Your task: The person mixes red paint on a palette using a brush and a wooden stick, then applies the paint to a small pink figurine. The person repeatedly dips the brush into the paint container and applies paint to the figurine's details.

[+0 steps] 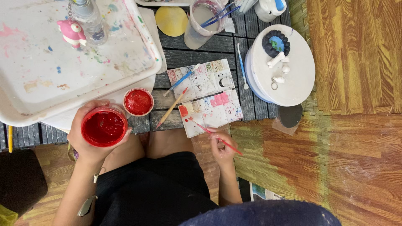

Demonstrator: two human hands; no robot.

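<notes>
Red paint in one hand, brush in the other.

We saw the left hand (90, 140) closed around an open red paint jar (104, 127), its lid (138, 101) just beside. The right hand (222, 148) pinched a red-handled brush (209, 132), whose tip touched the white palette (211, 109) on the dark slatted worktop (197, 52).

The floor (356, 62) was shiny brown wood with yellow streaks, spreading out to the right of the hands. A low table (201, 54) of dark grey slats sat above them. Soft daylight fell everywhere.
</notes>
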